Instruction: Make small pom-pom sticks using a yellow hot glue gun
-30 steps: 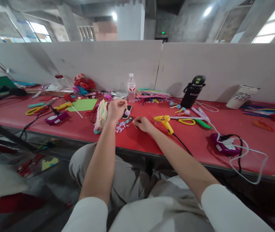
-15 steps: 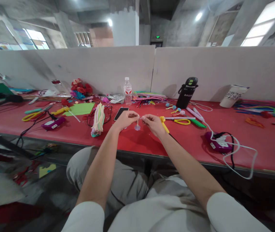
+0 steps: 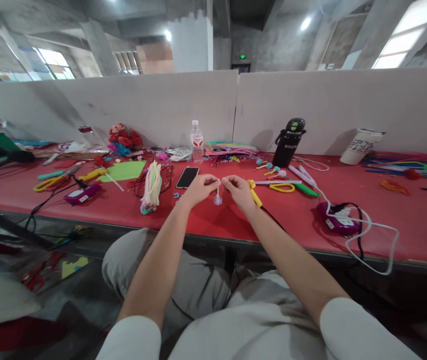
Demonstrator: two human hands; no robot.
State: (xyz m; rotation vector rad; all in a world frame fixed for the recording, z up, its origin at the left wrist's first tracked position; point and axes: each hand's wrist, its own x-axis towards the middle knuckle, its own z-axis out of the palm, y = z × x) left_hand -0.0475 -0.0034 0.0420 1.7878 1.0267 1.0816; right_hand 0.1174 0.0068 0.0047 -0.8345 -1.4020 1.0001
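Note:
Over the red table, my left hand (image 3: 203, 189) pinches the pale stem of a small purple fuzzy flower (image 3: 218, 200), which hangs head down below the fingertips. Just to its right, my right hand (image 3: 238, 191) has thumb and forefinger pressed together close to the stem's top. Whatever that pinch holds, if anything, is too small to make out. Beside my right hand lies a yellow glue gun (image 3: 254, 193) with a black cord. A phone (image 3: 187, 177) lies behind my left wrist, and a bundle of pale fuzzy stems (image 3: 151, 185) is farther left.
Yellow-handled scissors (image 3: 282, 188) and several small fuzzy flowers (image 3: 273, 169) lie to the right, near a black flask (image 3: 289, 143). A water bottle (image 3: 197, 142) stands at the back. Purple power strips (image 3: 338, 220) with cables sit on both sides. A white partition (image 3: 142, 107) borders the table.
Both hands have shifted slightly, the left one to the right with the flower. The flower hangs clearer below the fingers, and more of the phone shows.

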